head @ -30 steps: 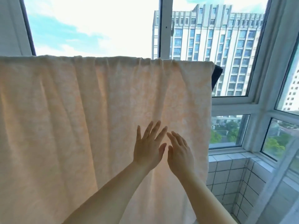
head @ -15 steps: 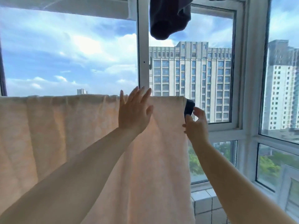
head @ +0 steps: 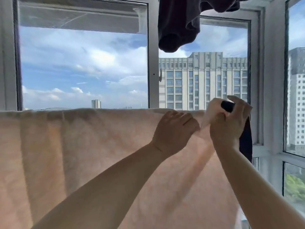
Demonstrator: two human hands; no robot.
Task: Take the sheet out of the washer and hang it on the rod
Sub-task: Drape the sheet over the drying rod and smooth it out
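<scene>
A pale peach sheet (head: pixel 85 146) hangs draped over the rod, which is hidden under its top fold. Both hands are at its upper right end. My left hand (head: pixel 175 129) has its fingers curled into the fabric just below the top edge. My right hand (head: pixel 229 123) grips the sheet's right corner, bunched and pulled up. A dark cloth (head: pixel 245 142) hanging on the same rod shows between its fingers and below its wrist.
A dark garment (head: pixel 178 25) hangs from above, over the hands. White window frames (head: pixel 153 63) stand right behind the sheet, with tall buildings outside. More windows turn the corner at the right (head: pixel 293 96).
Both hands rose from the sheet's middle to its top right end. They were open and flat; now each has closed on the fabric. The view tilted upward.
</scene>
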